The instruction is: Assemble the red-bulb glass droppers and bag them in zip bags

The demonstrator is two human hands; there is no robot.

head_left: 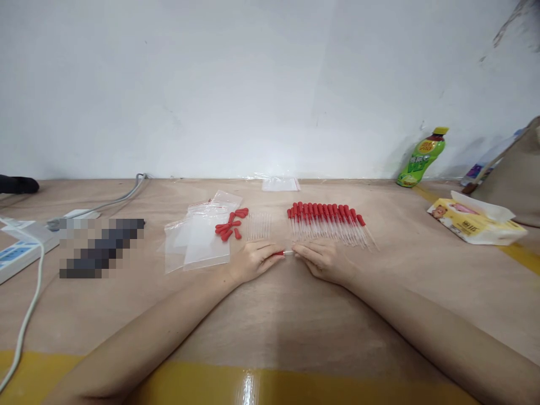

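Dropper (286, 252) with a red rubber top and a thin clear tube is pinched between the two hands, low over the middle of the brown table (295, 315). The left hand (255, 261) has its thumb and fingers closed on the red top, and the right hand (324, 260) has its thumb and fingers closed on the clear tube. The hands are near each other but not touching. Just past the left hand are loose red tops (230, 225) in a small heap, with thin clear tubes (259, 226) side by side next to them. Clear plastic bags (206, 236) lie flat to the left of the heap. Past the right hand is a long row of red-topped droppers (323, 222), red ends toward the wall (270, 90). A green bottle (422, 158) with a yellow cap leans by the wall. It has big writing on a round yellow patch and more on the green part, but I can't read it for sure. A yellow and white tissue pack (476, 220) has a little bear face and big dark letters, too fuzzy to read. Far left, a white and blue power strip (21, 253) has tiny marks, too small to read.
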